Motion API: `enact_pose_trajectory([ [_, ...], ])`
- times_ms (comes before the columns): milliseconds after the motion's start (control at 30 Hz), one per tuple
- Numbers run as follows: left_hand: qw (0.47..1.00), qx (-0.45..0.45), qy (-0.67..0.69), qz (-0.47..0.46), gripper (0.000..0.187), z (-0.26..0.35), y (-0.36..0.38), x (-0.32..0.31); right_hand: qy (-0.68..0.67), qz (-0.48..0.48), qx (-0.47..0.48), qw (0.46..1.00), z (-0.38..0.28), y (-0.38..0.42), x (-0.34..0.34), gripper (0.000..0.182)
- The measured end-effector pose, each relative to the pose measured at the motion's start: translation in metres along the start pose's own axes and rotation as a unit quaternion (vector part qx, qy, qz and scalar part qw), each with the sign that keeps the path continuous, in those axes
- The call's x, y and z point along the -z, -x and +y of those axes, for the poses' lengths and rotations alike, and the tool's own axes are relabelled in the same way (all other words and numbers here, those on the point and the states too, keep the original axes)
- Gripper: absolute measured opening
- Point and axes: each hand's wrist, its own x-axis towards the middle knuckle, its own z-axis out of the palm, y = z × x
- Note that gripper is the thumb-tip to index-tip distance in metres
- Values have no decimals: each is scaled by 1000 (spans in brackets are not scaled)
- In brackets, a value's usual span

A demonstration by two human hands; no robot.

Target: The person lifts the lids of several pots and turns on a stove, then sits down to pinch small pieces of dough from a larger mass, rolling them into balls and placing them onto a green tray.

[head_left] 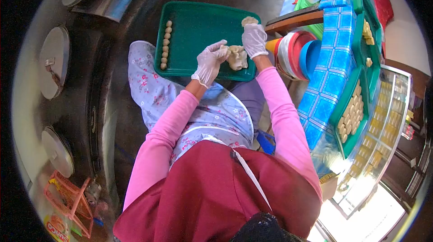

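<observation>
A green tray [198, 39] rests on my lap, with a row of small dough balls [165, 48] along its left side. Near its front right corner lies a pale, uneven lump of dough [237, 58]. My left hand [209, 63], in a thin white glove, is closed with its fingertips pinched at the left edge of that lump. At the tray's right rim, my gloved right hand [255, 41] has its fingers curled against a smaller piece of dough [249, 20]. Its fingertips are partly hidden by the back of the hand.
To the right, a table with a blue checked cloth [331, 48] bears green trays, one with many round dough pieces [351, 113]. Stacked red and blue tubs [295, 54] stand beside my tray. Round metal lids [54, 62] and an orange plastic rack [70, 199] are at the left.
</observation>
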Motion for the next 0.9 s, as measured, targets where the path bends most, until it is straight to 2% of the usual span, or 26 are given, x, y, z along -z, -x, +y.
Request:
enact_pose_trajectory([
  [100,998,11,19,56,32,7,-2,-2,127,-23,21,991,-5,-6,-20,10],
  [133,998,17,10,61,33,11,-1,-3,135,36,63,988,-4,-7,-17,9],
  [233,997,30,3,64,33,17,-2,4,25,-94,-16,995,-6,-8,-9,10],
  [333,998,16,18,50,32,18,-11,8,-169,-179,132,960,8,-14,-2,13],
  [367,999,2,16,51,32,17,-13,8,-363,-213,17,907,10,-8,1,13],
  [400,998,-10,13,54,32,17,-12,8,-538,-236,-100,803,-4,-2,32,13],
  [433,999,-23,-8,45,32,17,-11,8,-683,-246,-212,654,-14,4,50,13],
  [467,998,-35,-30,35,32,17,-10,7,-722,-190,-137,651,-16,18,39,13],
  [567,994,-58,-87,21,36,21,-5,-3,-696,-206,-208,655,-37,28,70,11],
  [600,992,-66,-104,21,37,21,-3,-6,-663,-200,-244,679,-42,29,75,9],
  [700,987,-78,-139,9,36,25,1,-9,-657,-147,-277,686,-48,33,65,12],
  [800,985,-89,-149,2,32,27,4,-13,-603,-141,-282,733,-52,34,71,13],
  [900,987,-63,-147,-10,31,36,9,-19,-678,-163,-297,652,-51,34,73,15],
])
